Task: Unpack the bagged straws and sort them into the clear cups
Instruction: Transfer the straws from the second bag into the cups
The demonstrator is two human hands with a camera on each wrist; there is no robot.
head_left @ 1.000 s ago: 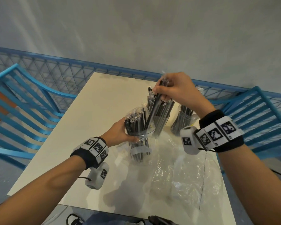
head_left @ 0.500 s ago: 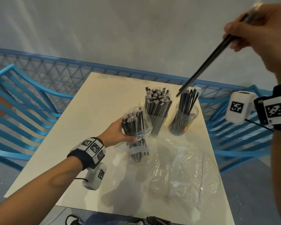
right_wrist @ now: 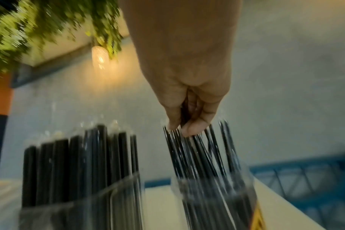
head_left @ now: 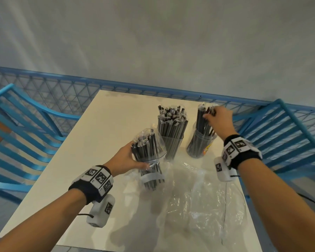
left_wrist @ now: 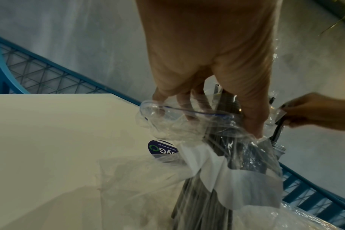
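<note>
My left hand (head_left: 133, 157) grips an open clear bag of black straws (head_left: 148, 151), held upright on the white table (head_left: 98, 142). The left wrist view shows the fingers curled round the bag's neck (left_wrist: 207, 140). Two clear cups stand behind it. The middle cup (head_left: 171, 142) is packed with thick wrapped straws. The right cup (head_left: 200, 144) holds thin black straws. Over that cup my right hand (head_left: 210, 114) pinches the tops of a few thin straws (right_wrist: 189, 149) whose lower ends stand inside the cup.
A crumpled empty plastic bag (head_left: 198, 197) lies on the table's near right part. Blue slatted chairs (head_left: 22, 133) flank the table and a blue mesh railing (head_left: 116, 86) runs behind it. A round blue sticker (left_wrist: 161, 149) sits on the tabletop.
My right hand drew a few straws out of the bag, lifted them high to the right, then came down over the right cup. The left hand stayed on the bag.
</note>
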